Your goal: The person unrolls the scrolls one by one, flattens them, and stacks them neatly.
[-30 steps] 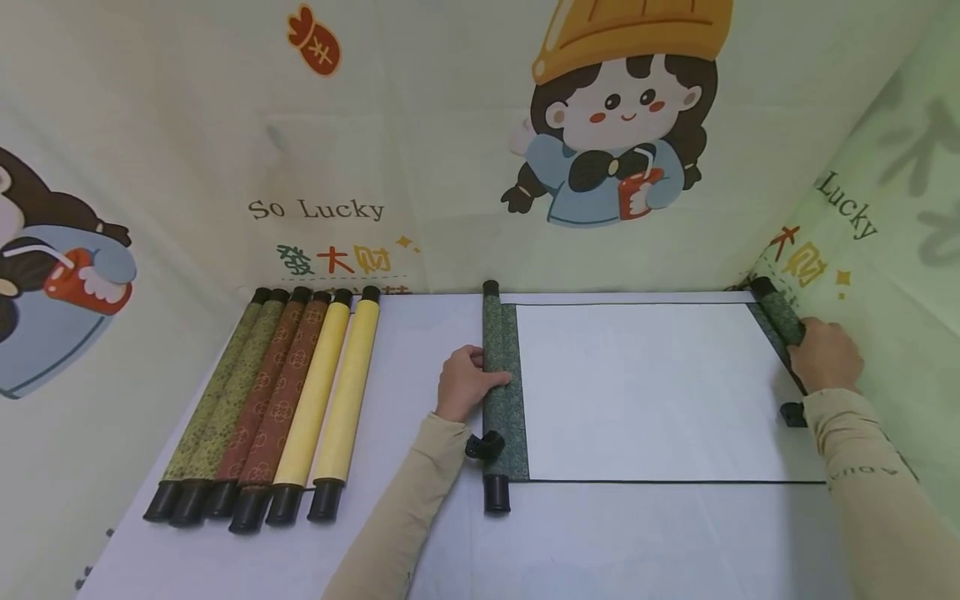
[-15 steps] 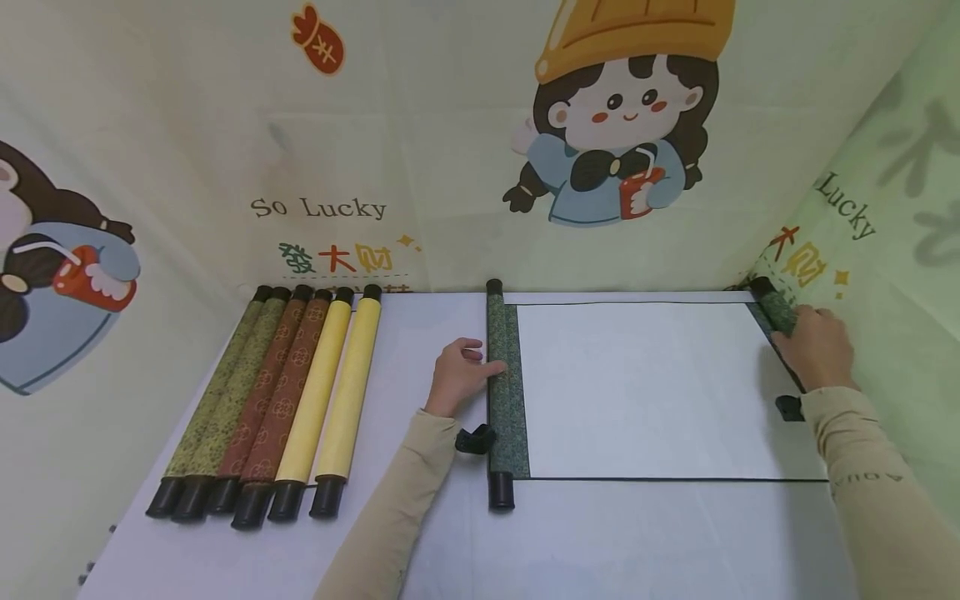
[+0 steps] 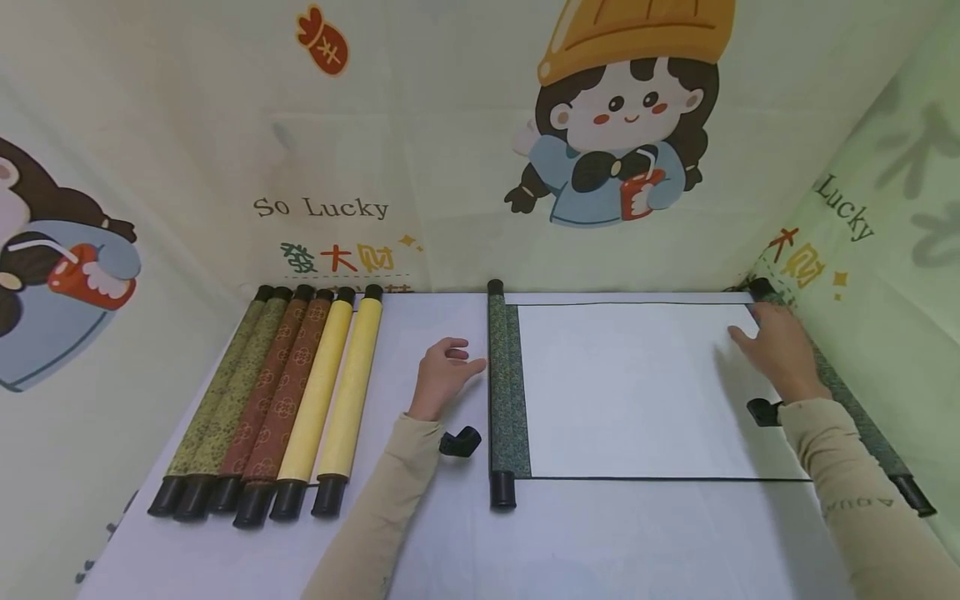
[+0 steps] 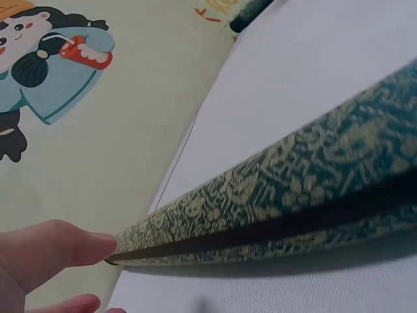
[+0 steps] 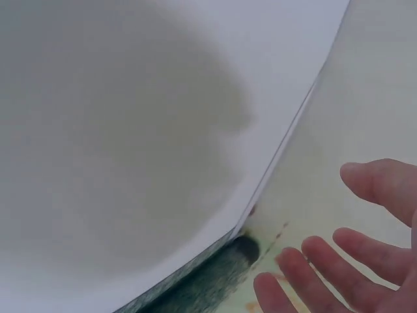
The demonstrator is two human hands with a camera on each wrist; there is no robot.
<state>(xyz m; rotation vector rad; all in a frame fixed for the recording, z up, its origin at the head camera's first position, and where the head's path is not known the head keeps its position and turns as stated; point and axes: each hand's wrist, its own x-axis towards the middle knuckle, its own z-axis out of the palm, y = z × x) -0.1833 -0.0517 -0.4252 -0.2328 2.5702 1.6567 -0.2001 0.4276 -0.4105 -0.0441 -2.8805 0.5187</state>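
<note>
An unrolled scroll (image 3: 637,392) with white paper and dark green patterned ends lies on the white table. Its left green roller (image 3: 498,392) has black end knobs. Just left of that roller, my left hand (image 3: 442,377) is held with loosely bent fingers, holding nothing. The left wrist view shows its thumb (image 4: 85,244) near the far end of the roller (image 4: 287,176). Over the right part of the paper hovers my right hand (image 3: 783,350), fingers spread and holding nothing. It overlaps the right green roller (image 3: 862,408) in the head view. In the right wrist view the spread fingers (image 5: 365,267) show beside the roller's end (image 5: 215,274).
Several rolled scrolls lie side by side at the left: olive green (image 3: 217,417), brown-red (image 3: 288,400) and yellow (image 3: 350,392), all with black knobs. A printed cloth wall (image 3: 450,167) stands behind the table, and another (image 3: 900,333) rises at the right.
My left hand has let go of the left roller and drawn left. My right hand has released the right roller and moved left over the paper.
</note>
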